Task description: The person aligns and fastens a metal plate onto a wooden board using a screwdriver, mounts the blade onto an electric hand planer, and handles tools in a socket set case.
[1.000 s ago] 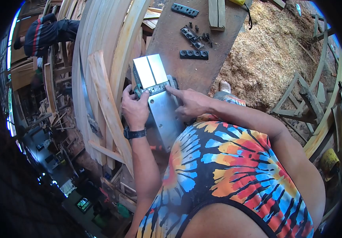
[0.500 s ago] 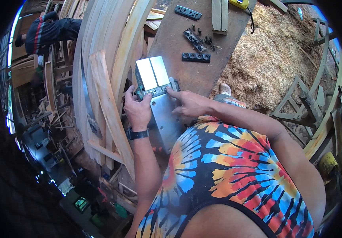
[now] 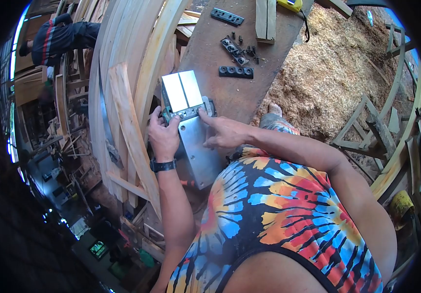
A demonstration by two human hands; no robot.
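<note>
An upturned electric planer [image 3: 199, 156] lies with its bright metal sole facing up. Its cutter drum crosses the gap between the two sole plates. My left hand [image 3: 164, 139] grips the planer's left side, thumb on the left end of the drum. From the other side, my right hand [image 3: 225, 132] presses its index fingertip on the drum's right end, with the other fingers curled at the sole's edge. Past the planer, a dark clamp bar with several holes [image 3: 236, 72], a second bar [image 3: 235, 52] and a third, greyer bar [image 3: 227, 16] lie among loose bolts [image 3: 251, 51].
The parts rest on a brown board [image 3: 210, 53] beside wood pieces [image 3: 266, 22] and a yellow tape measure [image 3: 291, 5]. Long curved planks [image 3: 132, 63] stack at the left. Wood shavings [image 3: 318, 73] cover the ground at right. Another person [image 3: 61, 39] is at far left.
The planer, both hands and the bench parts appear slightly further left in the view. Both hands keep their places on the planer, the right index finger still on the drum.
</note>
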